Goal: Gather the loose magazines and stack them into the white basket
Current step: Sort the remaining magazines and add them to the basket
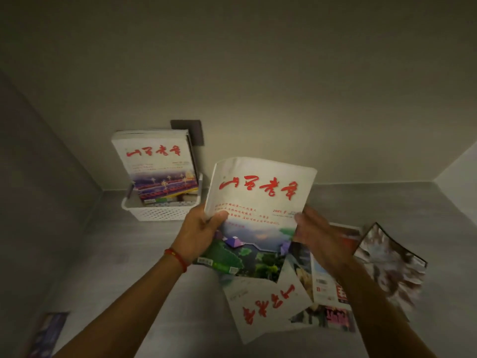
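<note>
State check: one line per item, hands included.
Held magazine: lifted off the surface, gripped at its left edge.
Left hand: grips the held magazine, thumb on the cover.
Right hand: blurred, at the magazine's right edge; grip unclear.
White basket: against the wall, magazines standing upright inside.
Basket magazines: upright, leaning back.
Loose magazines: scattered, overlapping on the surface.
Curled magazine: lying with its edge bent up.
</note>
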